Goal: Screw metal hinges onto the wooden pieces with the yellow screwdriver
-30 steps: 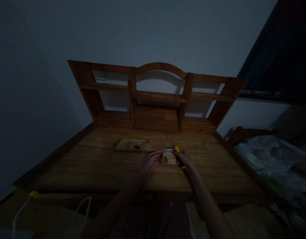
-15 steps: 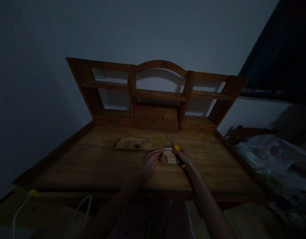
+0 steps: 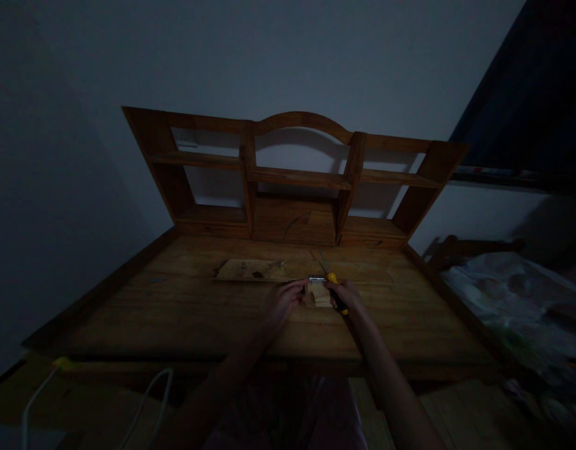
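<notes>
The room is dim. My left hand (image 3: 284, 302) pinches the left side of a small wooden block (image 3: 318, 295) on the wooden desk (image 3: 185, 312). A small metal piece (image 3: 317, 280), perhaps a hinge, sits at the block's far edge. My right hand (image 3: 347, 294) is closed round a screwdriver with a yellow and black handle (image 3: 335, 290); its shaft (image 3: 322, 260) points away from me, past the block.
A flat wooden board (image 3: 253, 269) lies on the desk to the left of the hands. A wooden shelf hutch (image 3: 297, 178) stands at the back against the wall. White cables (image 3: 150, 394) hang at lower left. A bed with light bedding (image 3: 517, 306) lies to the right.
Almost nothing has changed. The view has tilted slightly, and both hands stay on the block and the screwdriver.
</notes>
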`<state>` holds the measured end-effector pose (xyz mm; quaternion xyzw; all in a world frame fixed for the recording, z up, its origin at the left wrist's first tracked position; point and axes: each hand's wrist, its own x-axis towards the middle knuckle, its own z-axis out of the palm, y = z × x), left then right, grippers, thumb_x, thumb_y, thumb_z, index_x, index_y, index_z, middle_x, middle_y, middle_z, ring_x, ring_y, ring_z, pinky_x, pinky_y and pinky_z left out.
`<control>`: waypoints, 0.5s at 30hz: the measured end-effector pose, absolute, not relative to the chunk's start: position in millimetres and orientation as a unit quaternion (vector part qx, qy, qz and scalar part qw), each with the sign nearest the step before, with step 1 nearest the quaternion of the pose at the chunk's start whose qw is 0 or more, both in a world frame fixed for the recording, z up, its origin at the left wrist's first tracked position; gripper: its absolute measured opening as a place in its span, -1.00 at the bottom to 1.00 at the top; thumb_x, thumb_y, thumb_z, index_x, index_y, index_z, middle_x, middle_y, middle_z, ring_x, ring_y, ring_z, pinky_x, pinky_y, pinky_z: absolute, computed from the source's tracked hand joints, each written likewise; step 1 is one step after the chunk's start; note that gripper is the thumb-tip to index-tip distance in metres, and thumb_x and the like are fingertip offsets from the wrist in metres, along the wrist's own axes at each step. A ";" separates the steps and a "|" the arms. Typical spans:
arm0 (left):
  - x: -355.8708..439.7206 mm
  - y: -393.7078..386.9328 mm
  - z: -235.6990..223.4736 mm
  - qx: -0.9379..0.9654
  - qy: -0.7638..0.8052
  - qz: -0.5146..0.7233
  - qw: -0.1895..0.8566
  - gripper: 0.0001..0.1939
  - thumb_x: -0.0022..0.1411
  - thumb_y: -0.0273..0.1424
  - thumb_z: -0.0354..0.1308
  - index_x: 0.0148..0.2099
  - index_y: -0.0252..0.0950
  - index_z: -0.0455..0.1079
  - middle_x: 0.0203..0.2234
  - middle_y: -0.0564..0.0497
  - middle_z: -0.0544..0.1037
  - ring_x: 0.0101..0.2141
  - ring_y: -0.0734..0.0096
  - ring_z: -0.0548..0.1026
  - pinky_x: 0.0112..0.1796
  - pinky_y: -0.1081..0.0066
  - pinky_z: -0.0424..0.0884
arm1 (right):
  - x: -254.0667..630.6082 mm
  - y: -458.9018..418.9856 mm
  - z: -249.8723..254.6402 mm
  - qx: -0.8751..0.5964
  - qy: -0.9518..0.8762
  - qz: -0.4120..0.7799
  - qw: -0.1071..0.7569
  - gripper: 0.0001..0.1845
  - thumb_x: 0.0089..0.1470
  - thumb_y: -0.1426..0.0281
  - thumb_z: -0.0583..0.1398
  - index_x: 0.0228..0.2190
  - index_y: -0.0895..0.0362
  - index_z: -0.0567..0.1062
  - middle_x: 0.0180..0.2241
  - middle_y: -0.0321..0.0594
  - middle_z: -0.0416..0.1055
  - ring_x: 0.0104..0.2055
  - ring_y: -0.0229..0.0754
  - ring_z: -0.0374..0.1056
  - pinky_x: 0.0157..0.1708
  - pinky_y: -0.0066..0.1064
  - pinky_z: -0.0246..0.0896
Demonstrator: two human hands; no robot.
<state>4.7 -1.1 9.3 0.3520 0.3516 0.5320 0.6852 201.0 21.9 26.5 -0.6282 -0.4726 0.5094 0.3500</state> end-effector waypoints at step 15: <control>5.4 3.1 4.0 0.355 0.353 0.527 0.687 -0.69 -0.01 -0.41 0.28 -0.17 -0.38 0.61 -0.25 -0.16 0.61 -0.39 0.39 0.48 -0.34 0.42 0.35 | 197.7 19.0 33.1 -0.643 -0.464 0.503 0.343 -0.64 0.28 0.22 0.17 -0.47 0.21 0.40 -0.66 -0.50 0.23 -0.72 -0.46 0.10 -0.70 -0.59 0.08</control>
